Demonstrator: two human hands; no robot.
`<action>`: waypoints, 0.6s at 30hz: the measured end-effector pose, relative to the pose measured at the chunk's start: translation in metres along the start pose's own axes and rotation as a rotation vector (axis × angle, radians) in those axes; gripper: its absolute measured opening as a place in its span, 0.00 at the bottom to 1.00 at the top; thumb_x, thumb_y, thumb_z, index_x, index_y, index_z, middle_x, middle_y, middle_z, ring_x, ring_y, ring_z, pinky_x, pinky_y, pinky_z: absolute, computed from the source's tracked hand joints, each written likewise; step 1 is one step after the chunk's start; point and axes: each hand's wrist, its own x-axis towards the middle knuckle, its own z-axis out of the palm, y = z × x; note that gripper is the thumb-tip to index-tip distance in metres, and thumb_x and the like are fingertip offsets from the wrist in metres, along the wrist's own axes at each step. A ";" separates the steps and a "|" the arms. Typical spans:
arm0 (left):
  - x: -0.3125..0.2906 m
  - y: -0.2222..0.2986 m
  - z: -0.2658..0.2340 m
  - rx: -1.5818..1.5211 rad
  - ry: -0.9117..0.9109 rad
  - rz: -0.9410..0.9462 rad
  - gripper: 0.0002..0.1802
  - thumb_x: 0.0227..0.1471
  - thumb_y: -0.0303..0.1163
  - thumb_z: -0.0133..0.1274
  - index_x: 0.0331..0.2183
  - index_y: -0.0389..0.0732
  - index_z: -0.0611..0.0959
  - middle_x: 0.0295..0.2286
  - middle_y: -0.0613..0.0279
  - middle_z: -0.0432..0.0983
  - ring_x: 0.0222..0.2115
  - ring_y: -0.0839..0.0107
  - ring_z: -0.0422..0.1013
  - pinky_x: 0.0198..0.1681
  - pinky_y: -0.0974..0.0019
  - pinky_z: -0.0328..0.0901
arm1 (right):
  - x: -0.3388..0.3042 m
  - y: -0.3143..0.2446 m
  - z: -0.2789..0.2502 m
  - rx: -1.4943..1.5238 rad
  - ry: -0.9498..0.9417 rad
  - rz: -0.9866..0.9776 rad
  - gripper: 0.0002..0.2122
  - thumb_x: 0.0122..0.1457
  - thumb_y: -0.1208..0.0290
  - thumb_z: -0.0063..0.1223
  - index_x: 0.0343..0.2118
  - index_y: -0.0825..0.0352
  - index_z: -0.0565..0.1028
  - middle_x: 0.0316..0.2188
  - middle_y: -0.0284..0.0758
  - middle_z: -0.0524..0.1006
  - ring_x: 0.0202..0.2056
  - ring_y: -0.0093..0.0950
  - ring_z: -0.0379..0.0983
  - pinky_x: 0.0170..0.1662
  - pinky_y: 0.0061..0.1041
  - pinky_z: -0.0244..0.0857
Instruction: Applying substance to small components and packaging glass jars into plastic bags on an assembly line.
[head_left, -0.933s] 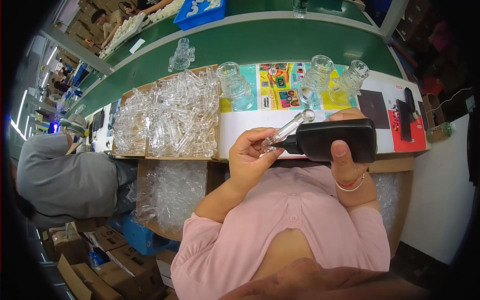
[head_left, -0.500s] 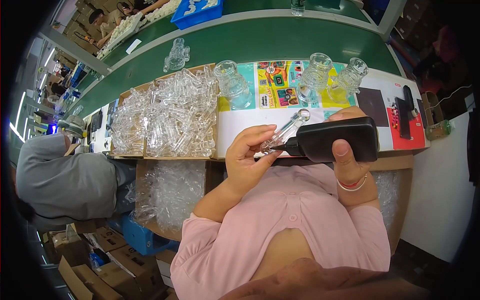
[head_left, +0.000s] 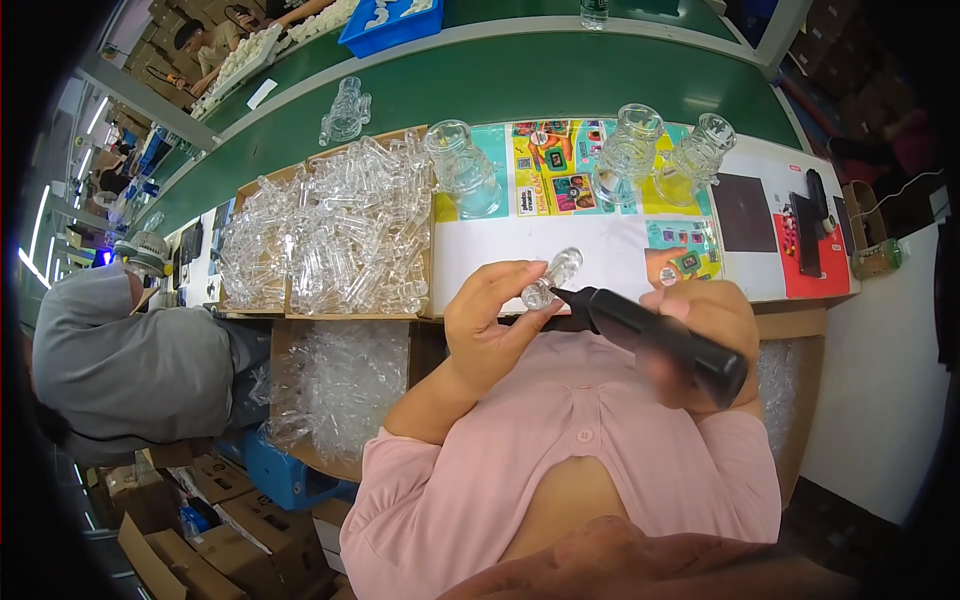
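Between the thumb and fingers of my left hand (head_left: 492, 315) is a small clear tube-shaped piece (head_left: 553, 279), tilted with one end toward me. My right hand (head_left: 712, 330), partly blurred, is closed around a black squeeze bottle (head_left: 655, 340) with a pointed nozzle. The nozzle tip is at the near end of the clear piece; whether it touches cannot be told. Beyond my hands stand clear glass-like vessels: one (head_left: 463, 170) to the left, a second (head_left: 628, 155) and a third (head_left: 693, 162) to the right.
An open cardboard box (head_left: 433, 225) of several clear tube pieces stands at the left. Another clear vessel (head_left: 346, 110) lies on the green table (head_left: 520, 85). At the right are a black phone-like slab (head_left: 805, 236) and a jar (head_left: 877, 259). A person in grey (head_left: 150, 360) sits at the left.
My right hand has swung the bottle from nearly level to slanting down toward the right. The clear piece in my left hand has turned, its near end now facing me more.
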 end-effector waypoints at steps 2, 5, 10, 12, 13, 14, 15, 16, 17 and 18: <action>-0.003 0.000 -0.001 -0.093 -0.046 -0.123 0.21 0.37 0.21 0.59 0.39 0.32 0.76 0.35 0.54 0.72 0.37 0.68 0.69 0.42 0.70 0.62 | -0.001 -0.001 -0.002 0.020 -0.012 0.003 0.21 0.43 0.73 0.62 0.40 0.70 0.66 0.31 0.38 0.72 0.29 0.30 0.72 0.29 0.22 0.67; -0.004 -0.004 -0.004 -0.199 -0.116 -0.197 0.23 0.40 0.26 0.59 0.42 0.33 0.74 0.34 0.53 0.73 0.36 0.68 0.70 0.42 0.69 0.63 | -0.006 -0.002 0.000 0.106 0.021 0.028 0.22 0.42 0.72 0.62 0.41 0.68 0.65 0.32 0.38 0.72 0.29 0.30 0.72 0.28 0.22 0.67; -0.006 0.006 -0.002 -0.722 -0.124 -0.474 0.25 0.43 0.24 0.57 0.45 0.34 0.69 0.35 0.51 0.73 0.36 0.69 0.71 0.41 0.69 0.66 | -0.010 -0.002 -0.001 0.157 0.060 0.048 0.18 0.51 0.60 0.54 0.39 0.66 0.65 0.31 0.39 0.71 0.28 0.30 0.69 0.30 0.24 0.66; -0.006 0.004 -0.003 -0.801 -0.144 -0.524 0.25 0.44 0.24 0.56 0.45 0.34 0.67 0.35 0.51 0.73 0.36 0.69 0.71 0.41 0.68 0.66 | -0.012 0.003 0.001 0.173 0.060 -0.009 0.19 0.50 0.60 0.55 0.39 0.66 0.65 0.32 0.39 0.71 0.28 0.30 0.69 0.30 0.24 0.66; -0.007 0.001 -0.004 -0.874 -0.156 -0.533 0.25 0.44 0.24 0.56 0.45 0.34 0.67 0.35 0.50 0.73 0.35 0.69 0.71 0.41 0.68 0.67 | -0.013 0.005 0.001 0.187 0.058 -0.066 0.19 0.49 0.61 0.56 0.39 0.66 0.65 0.32 0.39 0.71 0.28 0.30 0.69 0.29 0.25 0.66; -0.008 0.000 -0.005 -0.946 -0.167 -0.541 0.24 0.44 0.24 0.56 0.44 0.33 0.67 0.35 0.49 0.73 0.35 0.69 0.71 0.40 0.68 0.67 | -0.013 0.004 0.001 0.187 0.058 -0.067 0.19 0.49 0.61 0.56 0.39 0.66 0.65 0.32 0.39 0.71 0.28 0.30 0.69 0.29 0.25 0.66; -0.008 -0.001 -0.005 -0.946 -0.167 -0.540 0.24 0.44 0.24 0.56 0.44 0.33 0.67 0.35 0.49 0.73 0.35 0.69 0.71 0.40 0.68 0.67 | -0.012 0.002 0.000 0.184 0.029 -0.087 0.19 0.48 0.62 0.57 0.39 0.66 0.65 0.32 0.39 0.71 0.27 0.30 0.69 0.29 0.25 0.66; -0.008 -0.001 -0.005 -0.940 -0.162 -0.539 0.23 0.44 0.24 0.56 0.43 0.33 0.67 0.35 0.49 0.73 0.34 0.69 0.72 0.40 0.67 0.67 | -0.012 0.001 -0.001 0.181 0.000 -0.106 0.20 0.47 0.63 0.58 0.40 0.67 0.65 0.33 0.40 0.71 0.27 0.30 0.69 0.29 0.26 0.66; -0.008 -0.001 -0.005 -0.934 -0.156 -0.538 0.23 0.43 0.23 0.56 0.43 0.33 0.67 0.34 0.49 0.73 0.34 0.69 0.72 0.39 0.67 0.68 | -0.012 0.001 -0.001 0.159 -0.007 -0.124 0.21 0.45 0.65 0.60 0.40 0.67 0.65 0.33 0.40 0.71 0.27 0.31 0.69 0.28 0.26 0.66; -0.008 -0.001 -0.005 -0.933 -0.156 -0.539 0.23 0.43 0.23 0.56 0.43 0.33 0.67 0.34 0.49 0.73 0.34 0.69 0.72 0.39 0.67 0.68 | -0.012 0.002 0.000 0.160 -0.007 -0.124 0.21 0.45 0.65 0.60 0.40 0.67 0.65 0.33 0.40 0.71 0.27 0.31 0.69 0.28 0.26 0.66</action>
